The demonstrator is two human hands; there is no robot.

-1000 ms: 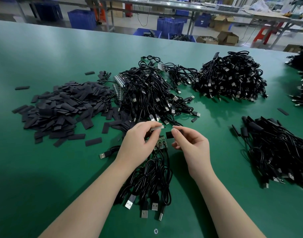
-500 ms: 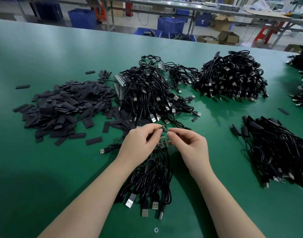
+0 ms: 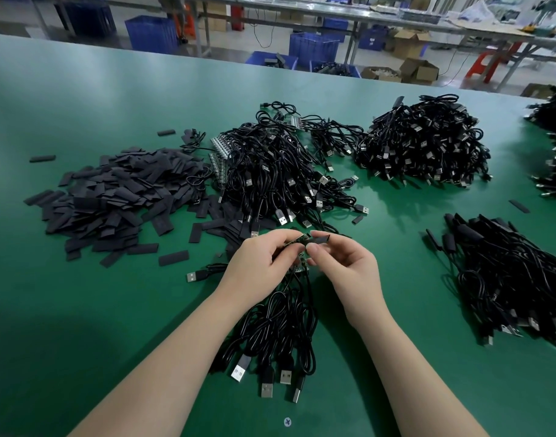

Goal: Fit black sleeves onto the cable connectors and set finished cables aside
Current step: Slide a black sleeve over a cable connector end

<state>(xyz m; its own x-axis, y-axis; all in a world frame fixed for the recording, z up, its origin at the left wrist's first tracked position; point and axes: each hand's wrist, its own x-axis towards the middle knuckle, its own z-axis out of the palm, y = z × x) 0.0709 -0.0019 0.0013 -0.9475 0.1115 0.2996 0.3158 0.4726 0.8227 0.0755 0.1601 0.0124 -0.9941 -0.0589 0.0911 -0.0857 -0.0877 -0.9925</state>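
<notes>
A black sleeve [image 3: 320, 239] sits pinched between the thumb and fingertips of the right hand [image 3: 342, 266], its open end turned toward 9 o'clock, where it meets the connector board [image 3: 297, 239] held by the left hand [image 3: 260, 266]. The left hand's fingers are curled round that small greenish board, and whether the sleeve's mouth is already over the board's tip is hard to judge, since the thumbs crowd the joint. Both hands hover near the middle of the green table [image 3: 81, 310]. Below them, toward 6 o'clock, hangs a bundle of cables [image 3: 279, 329] whose USB plugs [image 3: 267, 389] fan out on the tabletop. At 10 o'clock lies a heap of loose sleeves [image 3: 112, 197] (flat dark strips, some scattered off the edge). At 12 o'clock is a tangled cable pile [image 3: 270, 171], and at 1 o'clock a rounder cable mound [image 3: 425, 146]. At 3 o'clock, well apart from the hands, lies a stack of sleeved cables [image 3: 510, 279].
</notes>
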